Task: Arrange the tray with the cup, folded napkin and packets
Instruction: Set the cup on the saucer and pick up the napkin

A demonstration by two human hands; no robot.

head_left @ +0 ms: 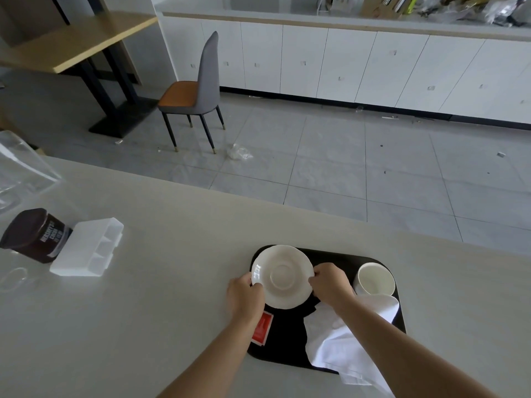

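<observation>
Both hands pinch the saucer (283, 277) by opposite rims, left hand (244, 294) and right hand (330, 282), over the tray's (339, 255) far-left corner. Best lowered level; cup (375, 278) waits beside, napkin (339, 340) crumpled, red packet (262, 328) nearer.

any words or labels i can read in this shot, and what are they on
"HERSHEY'S" then "COCOA": white print on the dark brown jar lying on its side at the table's left; the small line under it is too blurred to read.
Red packet on the black tray: pale marks, too blurred to read.
Saucer, cup, napkin, white plastic box: no text visible.
</observation>
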